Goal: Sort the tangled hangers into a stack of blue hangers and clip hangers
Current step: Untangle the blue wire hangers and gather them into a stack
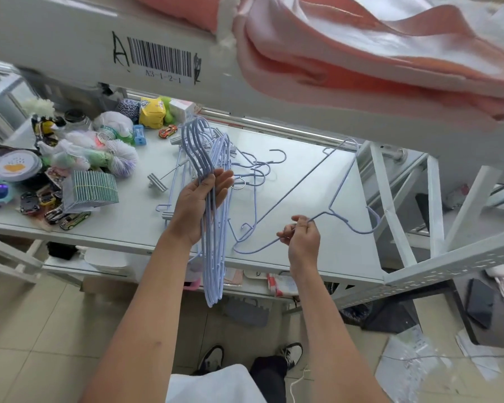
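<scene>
**Hanger sorting at the white shelf**

So the person is standing at a white metal shelf (317, 175), arms out over it. The left hand (200, 203) has a bundle of blue hangers (213, 257) gathered together, thumb on one side and fingers loosely spread along the other, so it's a relaxed hold rather than a tight fist. The bundle runs roughly upright, top ends poking up above the hand, bottom ends hanging past the shelf's front edge toward the floor.

The right hand (301, 238) pinches a single blue hanger (326, 181) by its curved wire end, fingertips closed on it. That hanger is lifted and tilted, stretching off to the far right above the shelf.

Between the hands, a tangle of more hangers (253, 170) lies on the shelf, hooks pointing every which way. Clip hangers (160, 178) sit just left of the bundle, one with its metal clip clearly showing, another nearer the front edge.

The left end of the shelf is crowded with toy cars (67, 219), plastic bags and other bits. Pink fabric (361, 53) sits on the level above.
</scene>
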